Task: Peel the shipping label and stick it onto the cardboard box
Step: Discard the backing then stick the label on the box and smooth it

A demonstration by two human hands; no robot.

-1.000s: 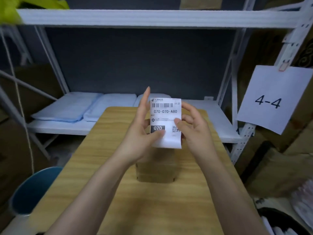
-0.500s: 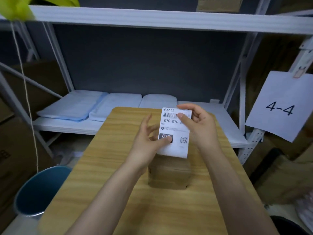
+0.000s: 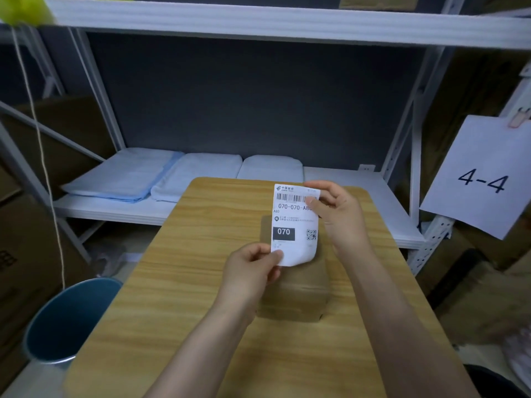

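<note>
Now that the left hand (image 3: pixel 253 271) has dropped to pinch the shipping label's (image 3: pixel 294 225) bottom corner while the right hand (image 3: pixel 336 214) pinches its top, peeling above the cardboard box (image 3: pixel 296 294) looks imminent.

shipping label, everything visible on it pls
The shipping label is a white paper rectangle, held upright in the air above the cardboard box, printed face toward the camera. It shows a logo at top left, a barcode, the code 070-070-A8 (last character covered), a black block reading 070 and a QR code. The left hand pinches its lower left corner; the right hand pinches its upper right corner. Its bottom edge curls slightly. Whether backing is separating cannot be told.
</note>
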